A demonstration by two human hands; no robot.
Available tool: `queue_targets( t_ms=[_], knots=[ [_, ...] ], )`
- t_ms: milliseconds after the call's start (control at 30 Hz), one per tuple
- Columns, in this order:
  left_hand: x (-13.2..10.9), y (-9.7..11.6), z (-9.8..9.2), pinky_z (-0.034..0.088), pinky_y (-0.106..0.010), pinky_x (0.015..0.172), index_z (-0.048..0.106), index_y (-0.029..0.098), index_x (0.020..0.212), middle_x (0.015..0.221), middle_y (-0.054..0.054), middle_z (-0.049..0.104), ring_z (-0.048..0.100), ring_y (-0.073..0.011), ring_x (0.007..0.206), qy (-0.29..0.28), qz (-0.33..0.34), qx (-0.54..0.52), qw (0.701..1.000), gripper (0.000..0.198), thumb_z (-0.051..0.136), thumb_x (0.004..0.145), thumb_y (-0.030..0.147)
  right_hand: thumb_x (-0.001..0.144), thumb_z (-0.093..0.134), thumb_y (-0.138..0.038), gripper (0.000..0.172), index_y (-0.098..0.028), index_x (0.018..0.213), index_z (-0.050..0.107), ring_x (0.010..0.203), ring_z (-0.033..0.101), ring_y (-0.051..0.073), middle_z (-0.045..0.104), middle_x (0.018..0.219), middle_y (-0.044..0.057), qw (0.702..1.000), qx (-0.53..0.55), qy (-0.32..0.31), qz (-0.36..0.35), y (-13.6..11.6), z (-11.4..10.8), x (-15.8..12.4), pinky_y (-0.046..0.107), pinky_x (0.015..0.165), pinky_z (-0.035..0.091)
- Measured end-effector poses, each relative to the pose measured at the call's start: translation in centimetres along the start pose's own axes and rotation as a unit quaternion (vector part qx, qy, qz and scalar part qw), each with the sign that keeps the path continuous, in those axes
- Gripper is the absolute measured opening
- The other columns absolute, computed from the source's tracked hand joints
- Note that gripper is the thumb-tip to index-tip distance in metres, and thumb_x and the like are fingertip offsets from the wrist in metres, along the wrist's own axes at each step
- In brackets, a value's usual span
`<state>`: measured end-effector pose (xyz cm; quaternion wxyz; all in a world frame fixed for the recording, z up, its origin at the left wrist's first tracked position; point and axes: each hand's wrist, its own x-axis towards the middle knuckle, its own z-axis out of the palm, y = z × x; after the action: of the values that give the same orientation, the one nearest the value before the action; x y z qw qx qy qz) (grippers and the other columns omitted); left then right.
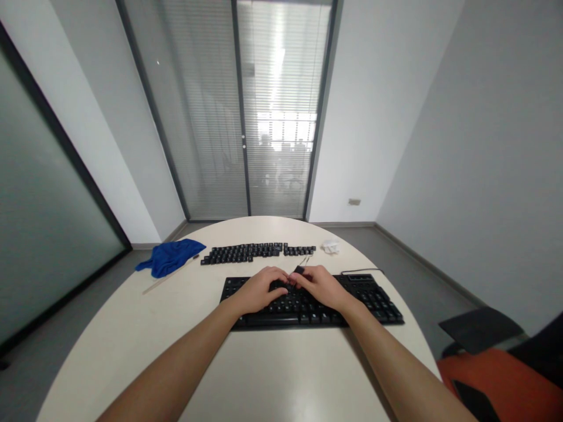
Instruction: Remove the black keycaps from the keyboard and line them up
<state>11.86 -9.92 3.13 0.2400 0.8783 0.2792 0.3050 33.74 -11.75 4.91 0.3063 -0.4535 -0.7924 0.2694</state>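
Note:
A black keyboard (pixel 281 319) lies on the round table in front of me, both hands over it. My right hand (pixel 323 285) is closed on a keycap puller (pixel 299 269), whose small black handle shows at the fingertips. Its thin wire ends point away from me. Over the left-middle keys, my left hand (pixel 259 289) is curved, with thumb and fingers apart and the fingertips close to my right fingers. Both hands hide part of the upper keys. Beyond the keyboard, loose black keycaps (pixel 237 253) stand in rows.
A blue cloth (pixel 171 257) lies at the table's left, beside a thin brush (pixel 169 278). Crumpled white tissue (pixel 331 246) sits at the back right. The keyboard's cable (pixel 363 270) runs off behind it. An orange chair (pixel 497 381) stands right of the table (pixel 281 375).

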Motion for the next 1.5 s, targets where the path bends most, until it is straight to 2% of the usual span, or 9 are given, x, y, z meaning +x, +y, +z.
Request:
queue_targets(
  t_ms=[167, 467, 767, 1000, 1233, 1500],
  knots=[
    [-0.1, -0.4, -0.1, 0.042, -0.037, 0.099, 0.064, 0.021, 0.103, 0.108, -0.005, 0.066, 0.057, -0.0201, 0.105, -0.003, -0.012, -0.01, 1.0, 0.017, 0.062, 0.088, 0.028, 0.095, 0.046, -0.051, 0.044, -0.016, 0.087, 0.071, 0.078, 0.066, 0.02, 0.074, 0.083, 0.005, 1.0, 0.012, -0.002, -0.011, -0.2, -0.1, 0.0, 0.028, 0.074, 0.047],
    [-0.1, 0.2, -0.2, 0.044, -0.036, 0.096, 0.062, 0.021, 0.101, 0.106, -0.004, 0.067, 0.058, -0.0208, 0.104, 0.003, -0.033, -0.006, 0.999, 0.017, 0.061, 0.088, 0.031, 0.094, 0.043, -0.055, 0.048, -0.015, 0.089, 0.069, 0.088, 0.065, 0.022, 0.073, 0.089, 0.006, 0.997, 0.076, 0.0, -0.012, -0.1, 0.1, 0.2, 0.032, 0.085, 0.047],
    [-0.1, 0.5, -0.2, 0.045, -0.035, 0.093, 0.059, 0.021, 0.104, 0.105, -0.005, 0.066, 0.059, -0.0211, 0.1, 0.008, -0.042, 0.016, 0.999, 0.018, 0.061, 0.087, 0.028, 0.093, 0.046, -0.055, 0.047, -0.015, 0.084, 0.069, 0.082, 0.064, 0.02, 0.072, 0.084, 0.006, 0.995, 0.103, 0.0, -0.005, 0.2, 0.4, 0.5, 0.03, 0.08, 0.047],
    [-0.1, 0.5, -0.1, 0.045, -0.032, 0.089, 0.056, 0.021, 0.098, 0.099, -0.001, 0.064, 0.059, -0.0185, 0.095, 0.006, -0.038, 0.018, 0.999, 0.017, 0.064, 0.083, 0.018, 0.094, 0.047, -0.051, 0.042, -0.016, 0.085, 0.068, 0.086, 0.065, 0.021, 0.072, 0.088, 0.006, 0.995, 0.095, 0.003, -0.014, 0.1, 0.5, 0.5, 0.031, 0.084, 0.046],
    [-0.2, 0.4, -0.2, 0.045, -0.033, 0.088, 0.057, 0.021, 0.097, 0.099, -0.003, 0.064, 0.059, -0.0197, 0.094, 0.005, -0.055, 0.015, 0.998, 0.013, 0.061, 0.085, 0.022, 0.093, 0.049, -0.048, 0.038, -0.016, 0.093, 0.07, 0.088, 0.065, 0.022, 0.074, 0.092, 0.006, 0.996, 0.083, -0.018, 0.0, -0.2, 0.4, 0.1, 0.032, 0.082, 0.048],
    [-0.1, 0.7, -0.3, 0.045, -0.034, 0.092, 0.058, 0.021, 0.101, 0.103, -0.004, 0.064, 0.058, -0.0201, 0.099, 0.015, -0.024, 0.003, 1.0, 0.016, 0.058, 0.086, 0.019, 0.092, 0.052, -0.047, 0.038, -0.014, 0.093, 0.071, 0.089, 0.066, 0.024, 0.074, 0.092, 0.008, 0.993, 0.12, 0.003, -0.002, 0.1, 0.6, 0.5, 0.034, 0.086, 0.048]
  ],
)
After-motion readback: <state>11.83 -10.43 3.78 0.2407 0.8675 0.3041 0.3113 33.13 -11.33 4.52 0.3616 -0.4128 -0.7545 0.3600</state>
